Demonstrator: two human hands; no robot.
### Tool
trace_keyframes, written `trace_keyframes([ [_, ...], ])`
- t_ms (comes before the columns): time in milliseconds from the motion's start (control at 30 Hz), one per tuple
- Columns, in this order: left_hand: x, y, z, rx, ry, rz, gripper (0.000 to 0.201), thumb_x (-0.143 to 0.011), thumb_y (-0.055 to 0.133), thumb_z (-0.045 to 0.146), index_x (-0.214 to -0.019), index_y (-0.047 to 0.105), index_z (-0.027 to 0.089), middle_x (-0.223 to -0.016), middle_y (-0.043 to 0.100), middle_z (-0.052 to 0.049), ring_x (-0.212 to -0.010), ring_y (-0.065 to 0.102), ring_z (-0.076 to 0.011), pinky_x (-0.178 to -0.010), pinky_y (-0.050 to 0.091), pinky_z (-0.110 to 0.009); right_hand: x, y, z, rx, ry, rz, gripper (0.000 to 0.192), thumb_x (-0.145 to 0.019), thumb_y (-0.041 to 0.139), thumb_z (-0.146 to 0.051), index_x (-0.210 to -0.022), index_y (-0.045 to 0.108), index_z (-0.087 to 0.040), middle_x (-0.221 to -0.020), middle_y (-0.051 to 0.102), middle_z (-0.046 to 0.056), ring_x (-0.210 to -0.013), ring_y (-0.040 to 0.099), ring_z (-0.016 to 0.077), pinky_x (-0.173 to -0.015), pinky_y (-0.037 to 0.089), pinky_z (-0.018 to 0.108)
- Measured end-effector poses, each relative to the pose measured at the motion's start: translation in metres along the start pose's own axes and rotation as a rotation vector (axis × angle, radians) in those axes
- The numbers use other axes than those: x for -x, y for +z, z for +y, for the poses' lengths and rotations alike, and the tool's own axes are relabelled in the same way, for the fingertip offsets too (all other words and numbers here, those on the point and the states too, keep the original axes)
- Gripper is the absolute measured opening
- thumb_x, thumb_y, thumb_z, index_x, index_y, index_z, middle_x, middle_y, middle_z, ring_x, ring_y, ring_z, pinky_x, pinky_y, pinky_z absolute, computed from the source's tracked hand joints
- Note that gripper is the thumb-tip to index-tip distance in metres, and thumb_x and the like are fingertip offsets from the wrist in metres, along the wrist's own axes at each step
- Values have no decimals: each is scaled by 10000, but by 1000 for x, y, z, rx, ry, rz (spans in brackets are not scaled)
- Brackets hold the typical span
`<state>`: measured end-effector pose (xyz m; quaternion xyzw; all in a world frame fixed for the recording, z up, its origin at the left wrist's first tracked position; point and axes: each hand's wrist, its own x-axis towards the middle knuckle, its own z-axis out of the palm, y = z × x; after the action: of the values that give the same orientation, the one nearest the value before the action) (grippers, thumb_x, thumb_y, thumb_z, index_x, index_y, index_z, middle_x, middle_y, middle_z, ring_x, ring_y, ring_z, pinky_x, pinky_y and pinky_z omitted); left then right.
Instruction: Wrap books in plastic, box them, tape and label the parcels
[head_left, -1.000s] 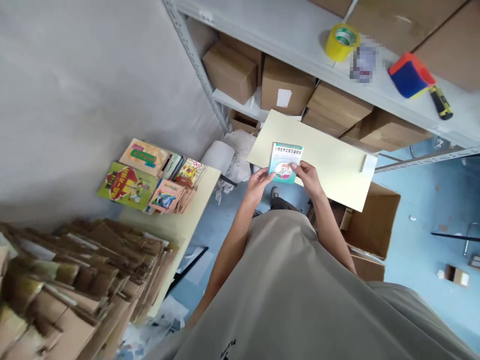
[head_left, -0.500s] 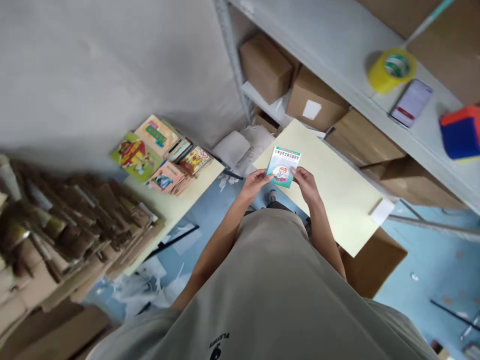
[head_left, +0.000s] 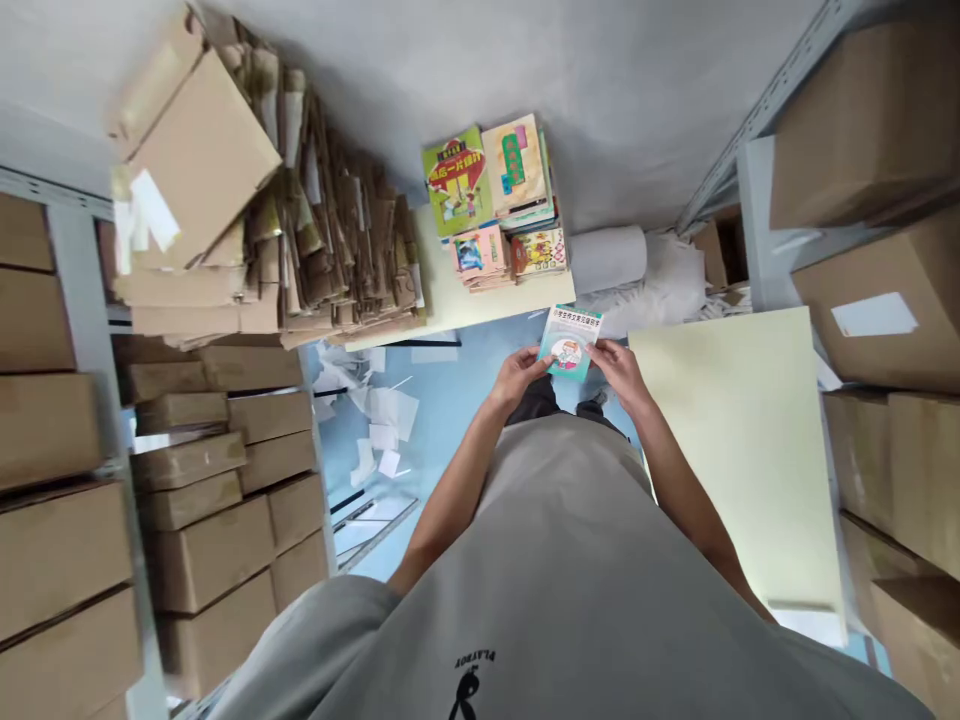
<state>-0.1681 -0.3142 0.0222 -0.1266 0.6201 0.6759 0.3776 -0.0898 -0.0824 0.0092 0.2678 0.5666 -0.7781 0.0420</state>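
Observation:
I hold a small teal-and-white booklet with both hands in front of my body. My left hand grips its lower left corner. My right hand grips its right edge. The booklet's cover faces me, with printed characters at the top and a round picture below. It hovers above the blue floor, between a pale yellow table on my right and a second pale table ahead that carries stacks of colourful books.
A heap of flattened cardboard lies on the far table's left part. Shelves with brown boxes stand at left and right. Paper scraps litter the blue floor. A white roll rests by the wall.
My view has swung to the left; the far table with books now sits straight ahead and the left shelf has come into sight. Both hands still hold the booklet the same way.

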Motion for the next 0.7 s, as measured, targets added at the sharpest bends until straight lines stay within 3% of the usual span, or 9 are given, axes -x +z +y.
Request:
trace_keyframes([
  [167,-34,-17,25,0,22,-16,804,-589,1176,748,-1076,865,190,-1044,911,-67,-974,830,-246,-1014,640,-417,-28,24,-13,8,6,43,730,-767,993,-935,-960,824,-251,-959,858,62,-925,780,260,-868,649,374],
  [400,-118,-35,78,-104,187,-70,736,-624,1143,749,-1042,873,207,-1094,920,-85,-1048,830,-287,-1022,671,-433,-62,63,-32,0,39,221,758,-773,977,-949,-980,774,-249,-976,855,57,-944,810,264,-953,690,398],
  [567,-172,-55,110,-350,290,-52,533,-851,1048,547,-1194,886,172,-1302,915,-188,-1215,857,-389,-1140,679,-533,-111,94,-32,-1,227,363,499,-1049,924,-666,-895,729,-233,-904,841,53,-909,851,227,-957,680,328],
  [700,-199,-88,144,-507,382,12,375,-1014,869,395,-1310,866,166,-1446,882,-205,-1386,825,-392,-1218,659,-530,-162,123,-27,7,361,472,406,-1181,808,-435,-848,693,-232,-895,861,65,-923,863,206,-918,669,265],
])
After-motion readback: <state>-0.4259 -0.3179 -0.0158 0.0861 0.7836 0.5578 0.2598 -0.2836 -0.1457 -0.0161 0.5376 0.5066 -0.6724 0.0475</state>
